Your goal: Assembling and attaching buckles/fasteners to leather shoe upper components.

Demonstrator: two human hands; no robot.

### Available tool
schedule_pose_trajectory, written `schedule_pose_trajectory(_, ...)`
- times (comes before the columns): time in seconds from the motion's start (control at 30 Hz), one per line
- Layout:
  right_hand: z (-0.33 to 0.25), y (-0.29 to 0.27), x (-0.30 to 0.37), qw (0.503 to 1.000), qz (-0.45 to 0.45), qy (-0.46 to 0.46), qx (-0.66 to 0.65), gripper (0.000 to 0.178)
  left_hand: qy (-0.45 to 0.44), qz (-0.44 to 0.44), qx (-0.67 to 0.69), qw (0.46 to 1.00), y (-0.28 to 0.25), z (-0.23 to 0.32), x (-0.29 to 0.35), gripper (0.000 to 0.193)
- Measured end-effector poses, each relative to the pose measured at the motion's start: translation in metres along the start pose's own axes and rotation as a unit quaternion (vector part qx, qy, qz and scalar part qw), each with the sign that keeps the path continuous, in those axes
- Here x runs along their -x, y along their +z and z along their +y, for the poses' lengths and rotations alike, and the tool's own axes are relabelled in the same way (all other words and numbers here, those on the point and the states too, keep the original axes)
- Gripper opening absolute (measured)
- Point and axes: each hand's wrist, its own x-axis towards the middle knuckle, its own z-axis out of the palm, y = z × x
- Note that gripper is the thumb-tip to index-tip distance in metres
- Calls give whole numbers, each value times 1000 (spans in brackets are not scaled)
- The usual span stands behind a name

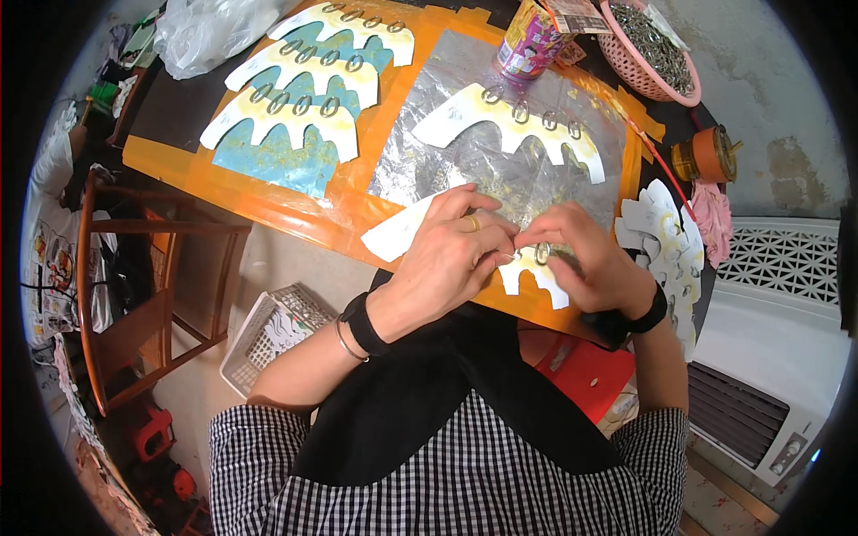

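Near the table's front edge, my left hand (451, 255) is closed in a pinch over a white scalloped piece (552, 291). Thumb and forefinger meet at a small shiny bit, too covered to name. My right hand (585, 255) curls in from the other side, its forefinger close to the left fingertips. An oval metal ring (542, 254) shows between its thumb and fingers, above the piece. The white strip (391, 234) showing left of my left hand looks like the same piece. Beyond lies another scalloped piece (465, 110), with several oval rings along its yellowish edge.
Several ringed pieces overlap on blue sheets (277, 165) at the left. A purple cup (527, 43) and a pink basket (636, 67) of metal parts stand far right. An orange-brown jar (706, 154) and stacked white pieces (668, 241) sit right. A chair (134, 304) stands left.
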Motion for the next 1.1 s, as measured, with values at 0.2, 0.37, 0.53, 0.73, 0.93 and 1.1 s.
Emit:
schedule_pose_trajectory(0.2, 5, 0, -17, 996, -32, -1, 88, 37, 6, 8, -4, 1000, 0, -1, 1, 12)
schedule_pose_trajectory(0.37, 2, 1, -19, 994, -36, 3, 108, 24, 9, 15, -1, 1000, 2, -3, 2, 11)
schedule_pose_trajectory(0.53, 8, 3, -21, 994, -32, -37, 98, 17, 13, 15, -9, 1000, 1, -2, 2, 11)
schedule_pose_trajectory(0.73, 2, 15, -17, 992, 8, -47, 120, 20, 12, 16, -10, 1000, 1, -3, 3, 10)
schedule_pose_trajectory(0.93, -2, 22, 5, 978, 41, -78, 187, 27, 9, 23, 4, 1000, 3, -3, 2, 10)
schedule_pose_trajectory(1.1, -15, 21, 7, 939, 12, -164, 301, 30, 8, 19, 7, 1000, 1, -4, 2, 11)
